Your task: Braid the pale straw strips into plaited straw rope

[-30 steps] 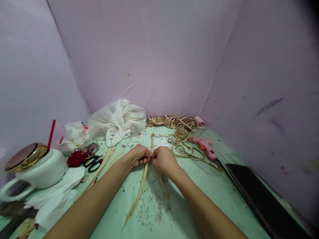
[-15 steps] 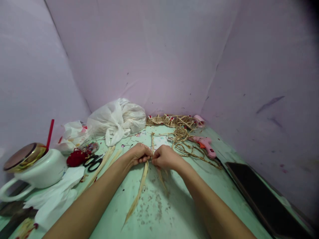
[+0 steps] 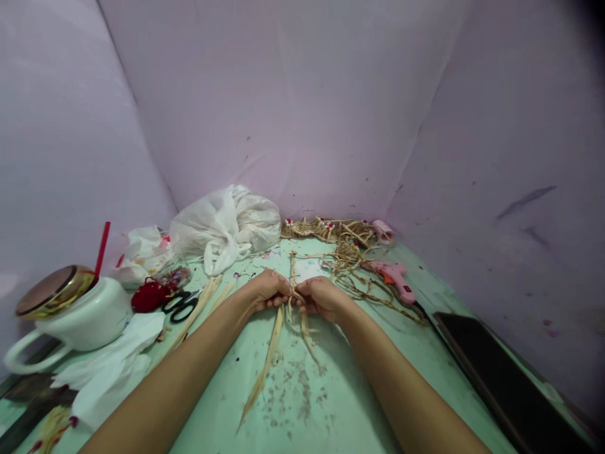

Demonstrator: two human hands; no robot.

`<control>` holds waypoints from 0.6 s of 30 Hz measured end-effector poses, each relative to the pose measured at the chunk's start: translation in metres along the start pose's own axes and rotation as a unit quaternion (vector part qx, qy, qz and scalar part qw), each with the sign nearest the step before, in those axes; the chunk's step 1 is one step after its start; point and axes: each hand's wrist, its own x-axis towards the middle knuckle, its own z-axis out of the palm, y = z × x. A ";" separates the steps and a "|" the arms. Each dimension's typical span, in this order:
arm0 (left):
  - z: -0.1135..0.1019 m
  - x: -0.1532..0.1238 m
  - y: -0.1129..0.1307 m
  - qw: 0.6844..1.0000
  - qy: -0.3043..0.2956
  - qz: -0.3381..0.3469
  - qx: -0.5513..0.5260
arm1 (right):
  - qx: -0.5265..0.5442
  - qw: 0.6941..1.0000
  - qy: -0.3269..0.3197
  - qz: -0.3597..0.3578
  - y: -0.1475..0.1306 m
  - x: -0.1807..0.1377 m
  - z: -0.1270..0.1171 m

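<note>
A thin braid of straw-coloured fibre [image 3: 293, 268] runs from the far side of the green table towards me. At its near end my left hand [image 3: 273, 290] is closed in a pinch on the fibre strands. Close beside it, my right hand [image 3: 317, 296] pinches the strands from the other side, fingertips nearly touching the left ones. One long, flat fibre strand [image 3: 265, 372] hangs from under the left hand towards the table's near edge. A shorter strand [image 3: 309, 343] trails below the right hand, with a small loop between the hands.
At left are a white mug [image 3: 89, 321], red yarn [image 3: 149, 295], black scissors [image 3: 180, 306] and loose fibre strips [image 3: 201, 299]. A white plastic bag [image 3: 231, 227] lies behind. To the right are coiled braid [image 3: 363, 287], a pink glue gun [image 3: 394, 277] and a dark phone-like slab [image 3: 501, 378].
My right hand has turned and its fingers have shifted slightly outward, and a small loop of strand now shows between the hands. The whole view has slid a little.
</note>
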 end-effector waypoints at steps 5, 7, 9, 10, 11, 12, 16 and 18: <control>-0.001 0.000 -0.001 0.999 0.013 0.000 0.036 | -0.059 0.995 0.049 -0.063 0.011 0.012 -0.007; 0.000 -0.003 0.002 0.999 0.010 -0.001 0.034 | -0.074 0.993 0.062 -0.064 0.013 0.014 -0.008; 0.001 -0.006 0.006 1.000 -0.013 -0.013 0.022 | -0.082 0.992 0.067 -0.063 0.014 0.014 -0.008; 0.002 -0.008 0.009 0.999 -0.024 -0.024 0.019 | -0.082 0.992 0.067 -0.064 0.014 0.014 -0.007; 0.003 -0.010 0.011 0.999 -0.031 -0.036 0.020 | -0.082 0.992 0.068 -0.066 0.014 0.014 -0.007; 0.004 -0.012 0.014 0.998 -0.031 -0.048 0.025 | -0.083 0.992 0.069 -0.069 0.014 0.014 -0.007; 0.010 -0.015 0.021 0.995 0.030 -0.086 0.042 | -0.085 0.990 0.082 -0.077 0.015 0.013 -0.006; 0.011 -0.016 0.023 0.994 0.041 -0.092 0.034 | -0.085 0.990 0.084 -0.078 0.015 0.013 -0.005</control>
